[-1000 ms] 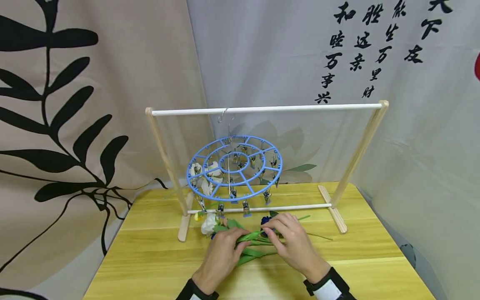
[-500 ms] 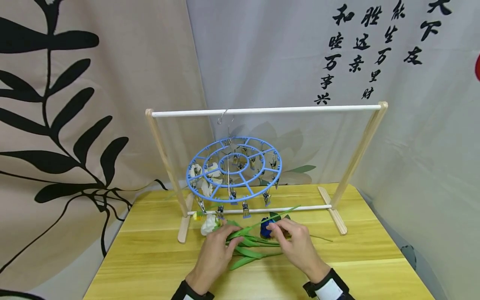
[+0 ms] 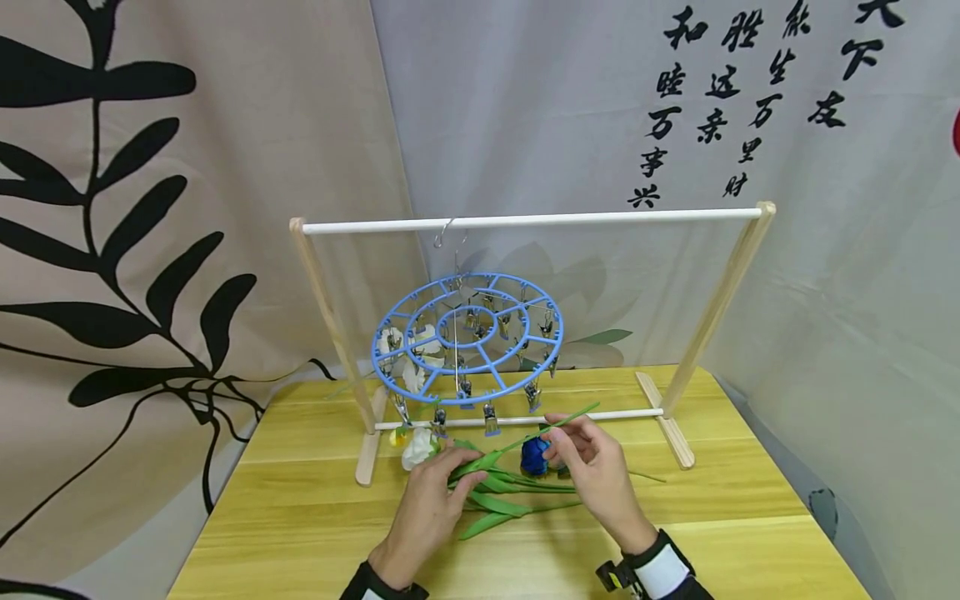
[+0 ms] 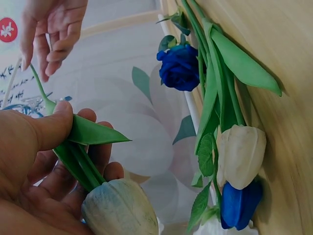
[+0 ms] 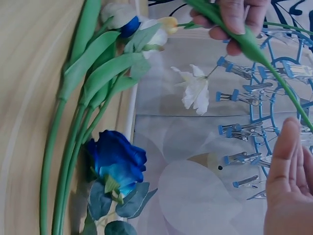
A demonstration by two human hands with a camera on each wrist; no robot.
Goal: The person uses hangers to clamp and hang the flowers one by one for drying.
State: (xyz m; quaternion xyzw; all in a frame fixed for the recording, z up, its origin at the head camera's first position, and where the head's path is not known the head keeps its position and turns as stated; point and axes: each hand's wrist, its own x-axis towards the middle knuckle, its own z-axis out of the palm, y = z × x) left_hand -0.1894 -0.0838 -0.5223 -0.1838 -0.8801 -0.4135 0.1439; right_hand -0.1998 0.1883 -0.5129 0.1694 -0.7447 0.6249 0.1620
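Observation:
My left hand (image 3: 429, 500) holds a white tulip (image 4: 121, 208) by its leaves and stem, just below the bloom, thumb on top. Its green stem (image 5: 281, 83) slants up to the right. Fingers fairly straight, my right hand (image 3: 600, 471) is raised beside that stem; whether it touches the stem is unclear. Below the hands lie more flowers on the table: a blue rose (image 3: 534, 457), another white tulip (image 4: 242, 154), a blue tulip (image 4: 240, 205) and green stems (image 3: 525, 487). In the head view my left hand hides the held bloom.
A wooden rack with a white top bar (image 3: 540, 219) stands at the back of the table (image 3: 300, 525). From it hangs a round blue clip hanger (image 3: 517, 379) with several metal clips. A white flower (image 5: 198, 90) hangs from one clip.
My left hand has drawn left and lifted the white tulip out of the bunch, its stem now angled up. My right hand has left the blue rose and risen toward the stem.

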